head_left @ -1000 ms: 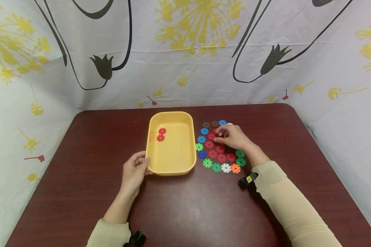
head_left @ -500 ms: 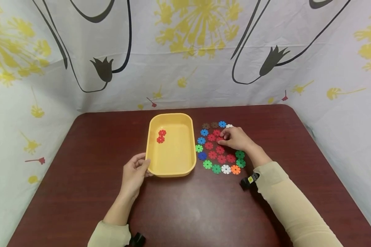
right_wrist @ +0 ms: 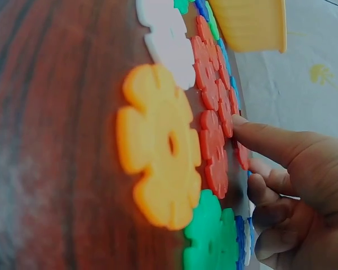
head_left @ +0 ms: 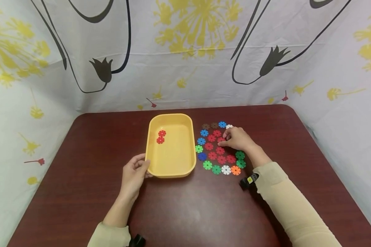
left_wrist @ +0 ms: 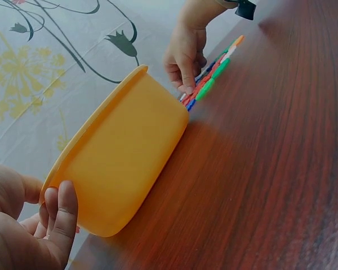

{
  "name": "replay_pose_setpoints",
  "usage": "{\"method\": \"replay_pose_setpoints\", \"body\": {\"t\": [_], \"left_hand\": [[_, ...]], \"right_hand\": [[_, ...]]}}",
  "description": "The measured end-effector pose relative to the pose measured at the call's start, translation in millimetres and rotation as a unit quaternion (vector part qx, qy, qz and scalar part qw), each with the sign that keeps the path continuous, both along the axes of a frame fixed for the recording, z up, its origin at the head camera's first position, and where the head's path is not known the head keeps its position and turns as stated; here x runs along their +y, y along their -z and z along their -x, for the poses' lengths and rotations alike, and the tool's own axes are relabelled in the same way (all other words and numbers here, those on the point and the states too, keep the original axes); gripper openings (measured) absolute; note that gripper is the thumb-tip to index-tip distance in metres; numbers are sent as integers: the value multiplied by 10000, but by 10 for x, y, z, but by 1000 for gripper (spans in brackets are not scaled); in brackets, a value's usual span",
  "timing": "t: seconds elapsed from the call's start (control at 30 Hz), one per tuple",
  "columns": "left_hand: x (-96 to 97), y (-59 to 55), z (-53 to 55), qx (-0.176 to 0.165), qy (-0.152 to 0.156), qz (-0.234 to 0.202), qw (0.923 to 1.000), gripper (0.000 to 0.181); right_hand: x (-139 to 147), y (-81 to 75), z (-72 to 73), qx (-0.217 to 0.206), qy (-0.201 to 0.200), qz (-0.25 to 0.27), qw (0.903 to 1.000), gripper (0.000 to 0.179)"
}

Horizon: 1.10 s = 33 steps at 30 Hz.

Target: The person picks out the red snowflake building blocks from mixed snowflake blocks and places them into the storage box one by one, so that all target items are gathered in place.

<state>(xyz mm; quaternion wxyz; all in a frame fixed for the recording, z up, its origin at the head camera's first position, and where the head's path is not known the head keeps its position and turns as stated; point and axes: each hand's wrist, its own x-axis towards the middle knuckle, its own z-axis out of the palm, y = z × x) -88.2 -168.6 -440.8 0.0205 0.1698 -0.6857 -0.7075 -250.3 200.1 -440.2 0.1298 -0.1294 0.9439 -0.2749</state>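
Note:
My left hand point(head_left: 134, 174) grips the near left corner of a yellow plastic tub point(head_left: 173, 159), thumb at the rim. In the left wrist view, its fingers curl against the tub's outer wall point(left_wrist: 129, 152). Two red notched discs point(head_left: 160, 140) lie inside. To the right, my right hand point(head_left: 239, 138) reaches over a patch of flat flower-shaped discs. Its thumb and fingertips pinch the edges of a red notched disc point(head_left: 221, 140), partly covered by them. Several other red discs point(head_left: 212, 155) lie around it on the table.
Blue point(head_left: 201, 141), green point(head_left: 216, 169), white point(head_left: 226, 169), brown point(head_left: 205, 126) and orange point(head_left: 236, 170) discs form a border around the red ones. The dark wooden table point(head_left: 179, 209) meets a patterned cloth point(head_left: 185, 85) at the back.
My right hand has shifted slightly right and toward me, uncovering red discs at the upper part of the patch. My left hand keeps its grip on the tub.

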Motion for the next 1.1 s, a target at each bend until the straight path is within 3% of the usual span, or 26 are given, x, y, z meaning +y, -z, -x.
{"method": "replay_pose_setpoints", "body": {"t": [0.27,0.63,0.93,1.1], "left_hand": [[4,-2,8,49,25,3,10000,31],[-2,3,3,6,20,33,10000,31],[-6,6,1,12,15,35,10000,31],[-5,5,5,17,6,24,10000,31]], "right_hand": [[-5,26,6,131,-19,397,9991,34],[28,-16,-6,-8,-492,336,9982,37],[37,9,-14,199,-751,292,9965,29],[61,31,13,417,-672,374,9962,30]]}}
